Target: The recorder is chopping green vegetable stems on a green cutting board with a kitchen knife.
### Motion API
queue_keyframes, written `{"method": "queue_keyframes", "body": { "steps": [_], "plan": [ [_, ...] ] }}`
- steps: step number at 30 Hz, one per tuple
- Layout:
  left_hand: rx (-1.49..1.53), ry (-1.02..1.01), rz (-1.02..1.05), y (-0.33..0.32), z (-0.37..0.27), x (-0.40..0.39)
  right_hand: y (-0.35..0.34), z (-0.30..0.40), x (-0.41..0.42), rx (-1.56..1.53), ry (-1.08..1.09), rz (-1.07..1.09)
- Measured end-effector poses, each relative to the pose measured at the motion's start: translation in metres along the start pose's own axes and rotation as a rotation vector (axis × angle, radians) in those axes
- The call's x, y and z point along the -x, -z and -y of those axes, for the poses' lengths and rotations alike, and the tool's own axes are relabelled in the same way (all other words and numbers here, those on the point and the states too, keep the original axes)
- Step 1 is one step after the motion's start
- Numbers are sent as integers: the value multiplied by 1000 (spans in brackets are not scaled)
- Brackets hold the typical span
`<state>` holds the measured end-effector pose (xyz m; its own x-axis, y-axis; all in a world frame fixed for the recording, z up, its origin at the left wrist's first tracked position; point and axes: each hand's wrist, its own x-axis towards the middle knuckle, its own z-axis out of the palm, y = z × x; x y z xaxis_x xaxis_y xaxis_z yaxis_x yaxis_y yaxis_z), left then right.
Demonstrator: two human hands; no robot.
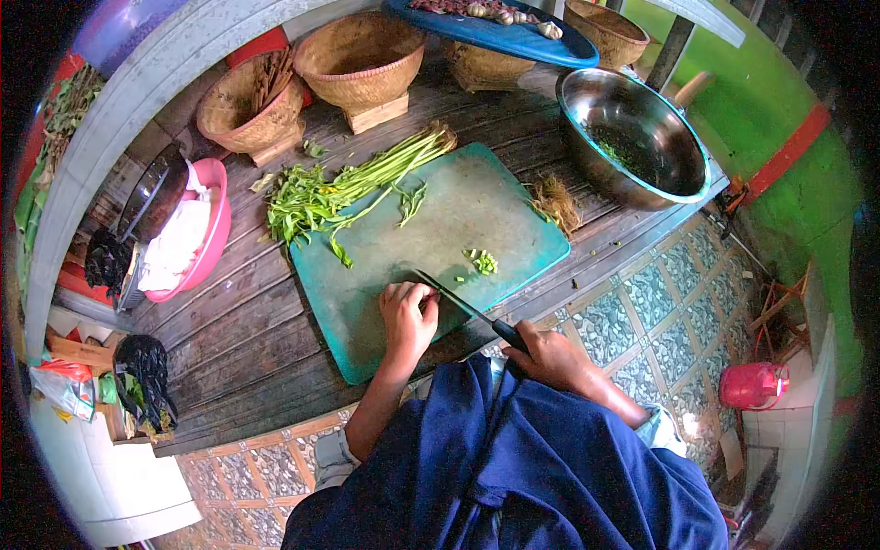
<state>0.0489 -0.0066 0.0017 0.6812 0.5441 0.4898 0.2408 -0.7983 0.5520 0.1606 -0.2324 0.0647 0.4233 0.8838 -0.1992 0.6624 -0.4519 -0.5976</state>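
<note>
My right hand (550, 354) grips the black handle of a kitchen knife (457, 297), its blade pointing up and left over the near part of a green-edged cutting board (412, 240). My left hand (410, 316) rests on the board beside the blade tip, fingers curled; a small reddish item shows between the fingers, mostly hidden, and I cannot tell what it is. Chopped green stem pieces (483, 262) lie on the board beyond the blade. A bunch of leafy green stems (364, 182) lies across the board's far left edge, with a loose sprig (411, 201) near it.
Cut roots (555, 203) lie at the board's right edge. A steel bowl (636, 141) with chopped greens stands at the far right. Woven baskets (361, 58) and a blue tray (502, 31) with garlic bulbs line the back. A pink basin (218, 234) sits on the left.
</note>
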Motion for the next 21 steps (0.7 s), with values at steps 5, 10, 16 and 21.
{"method": "queue_keyframes", "body": {
  "steps": [5,10,16,21],
  "plan": [
    [-25,-10,22,2,-4,-2,-3,5,-15,17,-24,23],
    [-15,-29,2,-2,2,1,-1,6,-25,-5,-15,41],
    [53,19,19,-1,2,4,6,-3,-18,-44,40,-56],
    [27,8,-4,1,1,3,9,2,-1,-1,51,29]
  ]
}}
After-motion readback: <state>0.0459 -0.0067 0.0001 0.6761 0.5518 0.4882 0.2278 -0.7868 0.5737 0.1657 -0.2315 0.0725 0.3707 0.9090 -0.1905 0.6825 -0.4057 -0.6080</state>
